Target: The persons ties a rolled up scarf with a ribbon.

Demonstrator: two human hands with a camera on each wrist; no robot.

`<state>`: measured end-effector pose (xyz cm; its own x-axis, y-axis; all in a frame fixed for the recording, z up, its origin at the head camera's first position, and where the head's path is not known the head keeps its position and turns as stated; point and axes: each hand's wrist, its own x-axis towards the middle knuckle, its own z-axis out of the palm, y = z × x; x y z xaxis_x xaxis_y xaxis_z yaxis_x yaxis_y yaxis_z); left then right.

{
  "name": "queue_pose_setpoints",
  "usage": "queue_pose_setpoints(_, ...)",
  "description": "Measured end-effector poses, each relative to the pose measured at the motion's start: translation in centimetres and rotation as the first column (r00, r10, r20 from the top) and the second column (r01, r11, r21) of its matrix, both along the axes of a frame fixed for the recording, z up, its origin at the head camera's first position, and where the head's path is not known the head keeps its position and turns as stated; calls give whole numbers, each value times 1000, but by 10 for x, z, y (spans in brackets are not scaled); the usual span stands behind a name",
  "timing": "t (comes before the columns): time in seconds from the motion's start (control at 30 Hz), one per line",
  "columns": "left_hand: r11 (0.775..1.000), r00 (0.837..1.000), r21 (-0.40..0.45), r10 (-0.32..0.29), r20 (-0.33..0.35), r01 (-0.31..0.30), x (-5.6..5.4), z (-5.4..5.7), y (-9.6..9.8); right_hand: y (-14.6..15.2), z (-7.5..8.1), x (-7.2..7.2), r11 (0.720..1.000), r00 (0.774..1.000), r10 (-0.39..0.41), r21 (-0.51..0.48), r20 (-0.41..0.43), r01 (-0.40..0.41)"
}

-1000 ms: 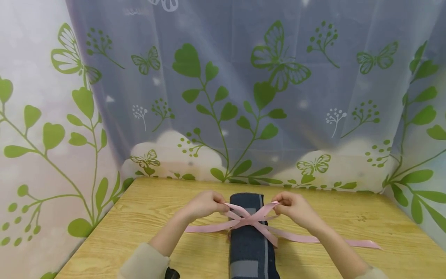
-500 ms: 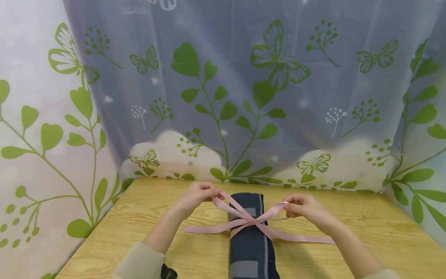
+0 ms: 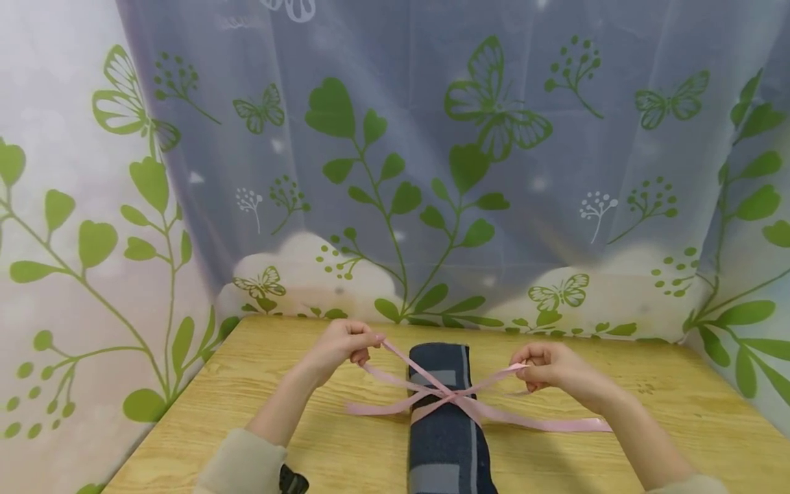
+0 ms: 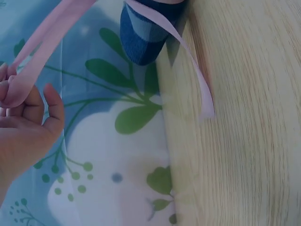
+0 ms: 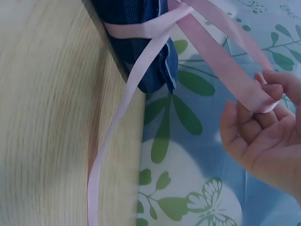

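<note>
A dark blue rolled cloth (image 3: 441, 446) with grey patches lies lengthwise on the wooden table. Pink ribbon (image 3: 447, 396) wraps round it and crosses in a bow at its top. My left hand (image 3: 336, 350) pinches the left loop of the bow, up and left of the roll. The right loop is pinched by my right hand (image 3: 552, 370), lower and to the right. Both loops are stretched taut between fingers and knot. In the right wrist view the ribbon bends over the fingers of the right hand (image 5: 263, 122). Two loose ribbon tails trail left and right over the table.
The wooden table (image 3: 197, 412) ends at a hanging cloth backdrop (image 3: 420, 171) printed with green leaves and butterflies. More printed cloth stands at both sides. A small black object (image 3: 293, 480) shows beside the left sleeve.
Both hands have drawn apart, the left going left and up, the right going right. The loops have stretched out, the knot looks smaller, and the right tail has shortened.
</note>
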<state>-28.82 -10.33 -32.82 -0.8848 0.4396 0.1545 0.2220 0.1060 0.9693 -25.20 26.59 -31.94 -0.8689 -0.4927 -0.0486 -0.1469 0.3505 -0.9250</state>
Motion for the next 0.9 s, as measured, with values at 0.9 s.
queue_pose_setpoints(0.9,887,981,-437,-190,-49,150,4,12,-55,58,5,10,995,1000,-6,104,-25,9)
